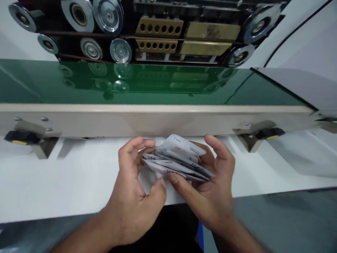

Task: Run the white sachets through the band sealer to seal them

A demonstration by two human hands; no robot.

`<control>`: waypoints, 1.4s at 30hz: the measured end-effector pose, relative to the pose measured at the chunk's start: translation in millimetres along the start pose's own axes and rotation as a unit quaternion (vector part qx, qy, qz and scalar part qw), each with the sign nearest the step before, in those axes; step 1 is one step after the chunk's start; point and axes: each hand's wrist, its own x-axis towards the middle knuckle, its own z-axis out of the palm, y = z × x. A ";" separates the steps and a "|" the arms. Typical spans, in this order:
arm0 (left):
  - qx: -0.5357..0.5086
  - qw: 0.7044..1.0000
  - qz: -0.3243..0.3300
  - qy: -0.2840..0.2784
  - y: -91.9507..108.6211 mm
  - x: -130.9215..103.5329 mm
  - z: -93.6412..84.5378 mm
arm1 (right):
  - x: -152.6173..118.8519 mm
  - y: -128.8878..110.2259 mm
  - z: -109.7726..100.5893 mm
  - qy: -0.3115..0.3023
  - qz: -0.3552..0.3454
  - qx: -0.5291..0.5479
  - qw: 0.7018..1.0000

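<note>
A loose, fanned stack of small white printed packets (181,160) is held low over the white table, in the middle of the view. Some show black print, and the topmost has red lettering. My right hand (213,182) grips the stack, thumb across the near side and fingers behind it. At the left end, my left hand (137,189) is loosely curved with its thumb spread apart. Its fingertips are beside or against the packets' edges; contact is hard to make out. Whether the packets are flat cards or thin sachets is unclear.
A green conveyor belt (158,84) runs across behind a cream metal rail (168,121). Above it are metal pulleys (108,15) and brass blocks (159,27). Black knobs (22,137) on brackets jut out at both sides. The white table (79,179) lies beneath my hands.
</note>
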 end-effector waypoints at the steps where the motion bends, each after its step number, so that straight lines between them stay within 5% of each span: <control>1: 0.008 1.000 0.005 0.007 -0.4 0.7 0.2 | 1.9 -0.4 -2.0 -0.003 0.007 -0.012 1.000; 10: 0.000 0.996 -0.089 -0.021 -4.5 1.4 3.1 | -7.4 15.7 -10.0 -0.049 -0.041 -0.171 0.983; 16: -0.050 0.997 0.037 0.049 2.8 0.2 10.8 | 6.1 6.4 -16.7 -0.102 -0.181 -0.132 0.969; 18: -0.022 1.000 -0.007 0.020 1.7 0.1 10.0 | 11.3 6.5 -18.6 -0.137 -0.194 -0.146 0.960; 21: 0.028 0.994 -0.100 -0.041 -1.1 -0.6 6.3 | 13.8 11.4 -19.2 -0.155 -0.160 -0.166 0.961; 26: -0.030 0.991 -0.096 -0.091 -0.5 -0.7 -1.1 | 9.3 15.4 -18.3 -0.092 -0.107 -0.158 0.977; 30: -0.132 0.980 -0.123 -0.084 3.8 3.9 -3.9 | 6.2 7.4 -23.9 -0.055 0.028 -0.028 0.998; 33: -0.234 0.952 -0.189 -0.056 8.6 8.4 -0.3 | 4.9 -0.7 -24.6 -0.094 0.125 0.118 0.981; 36: -0.366 0.889 -0.257 -0.095 12.9 11.5 6.6 | 3.4 -4.7 -17.8 -0.105 0.141 0.155 0.972; 42: -0.460 0.816 -0.314 -0.158 13.8 13.0 10.4 | 5.2 0.3 -11.5 -0.099 0.009 -0.121 0.988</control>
